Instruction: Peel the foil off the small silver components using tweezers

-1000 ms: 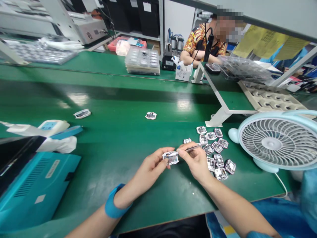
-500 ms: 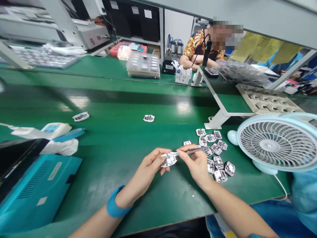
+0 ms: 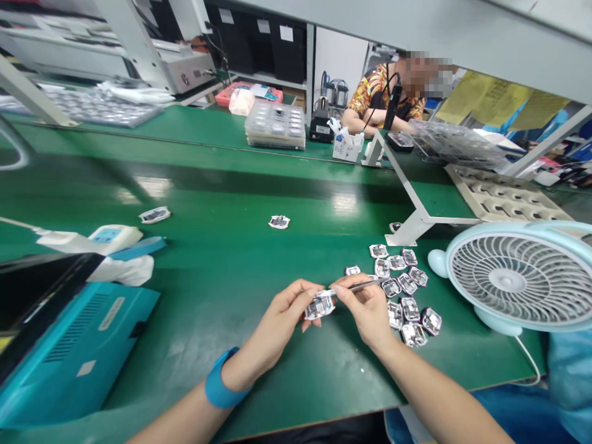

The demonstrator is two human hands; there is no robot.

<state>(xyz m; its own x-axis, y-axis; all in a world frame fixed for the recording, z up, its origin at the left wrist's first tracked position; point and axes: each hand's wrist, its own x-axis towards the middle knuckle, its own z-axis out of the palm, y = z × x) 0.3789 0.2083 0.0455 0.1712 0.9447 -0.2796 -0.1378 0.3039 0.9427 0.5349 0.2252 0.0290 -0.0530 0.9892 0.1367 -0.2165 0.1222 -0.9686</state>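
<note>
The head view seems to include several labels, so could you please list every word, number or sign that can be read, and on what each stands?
None can be read with certainty.
Small white open-topped box: dark handwritten marks, too small to read.
White rectangular label on the boxy turquoise case: too blurred.
Hanging yellow sheets: any writing is too blurred.
White label on the black upright device: too small.

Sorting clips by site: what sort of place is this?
Probably an electronics workshop or assembly floor. Small device housings cluster on a green bench, clear compartment trays stand stacked farther back, and the right hand holds a thin metal tool.
</note>
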